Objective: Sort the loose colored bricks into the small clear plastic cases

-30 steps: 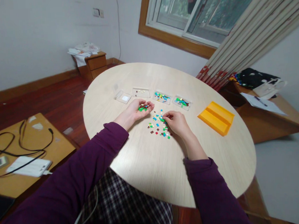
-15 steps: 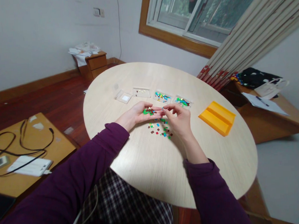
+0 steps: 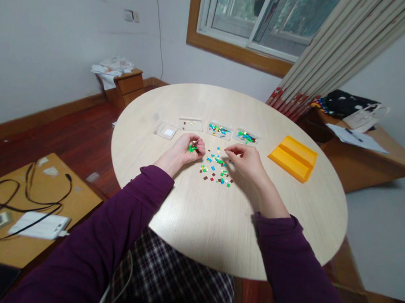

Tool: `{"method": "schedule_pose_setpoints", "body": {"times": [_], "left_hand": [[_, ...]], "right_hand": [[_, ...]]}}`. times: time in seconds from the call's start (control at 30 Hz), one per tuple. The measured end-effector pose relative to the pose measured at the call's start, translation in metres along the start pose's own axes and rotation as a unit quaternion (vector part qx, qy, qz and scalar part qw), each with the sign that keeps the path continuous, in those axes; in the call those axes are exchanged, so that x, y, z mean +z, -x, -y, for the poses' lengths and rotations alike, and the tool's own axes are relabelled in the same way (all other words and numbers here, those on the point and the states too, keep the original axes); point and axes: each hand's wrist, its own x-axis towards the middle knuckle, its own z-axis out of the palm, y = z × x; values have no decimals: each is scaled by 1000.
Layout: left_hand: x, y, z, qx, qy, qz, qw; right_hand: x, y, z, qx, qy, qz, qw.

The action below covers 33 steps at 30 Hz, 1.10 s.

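My left hand (image 3: 185, 150) is palm up above the table, its fingers curled around a handful of small green and brown square pieces (image 3: 193, 146). To the right, my right hand (image 3: 244, 160) hovers with thumb and forefinger pinched together; whatever is between the tips is too small to name. Loose pieces (image 3: 213, 168) in green, blue, brown, red and yellow lie scattered on the tabletop between and below the hands. Behind the hands stand two clear boxes of mixed coloured pieces, one box (image 3: 219, 130) in the middle and another box (image 3: 245, 136) to its right.
Farther left are a clear box (image 3: 190, 124) with a few pieces and a clear case (image 3: 166, 131) with a white square. A yellow two-channel tray (image 3: 292, 159) lies on the right of the round table (image 3: 207, 224). A side table (image 3: 84, 190) with cables stands left.
My left hand's fingers have curled from flat to closed around the pieces. My right hand has drawn away from it to the right, uncovering more scattered pieces.
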Motion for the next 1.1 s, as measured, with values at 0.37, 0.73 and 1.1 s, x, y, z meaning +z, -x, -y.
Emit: {"method": "schedule_pose_setpoints", "body": {"times": [0.37,0.73,1.1], "left_hand": [[2,7,-4,13,-4,18,1000],[3,2,-4,38,5,22,999],[-3,-1,-7,48,-21,17,998]], "right_hand": [[-3,4,-3,64,-5,152,986],[1,8,4,44,55,136,988],[-22,3,1,57,-23,202,978]]}}
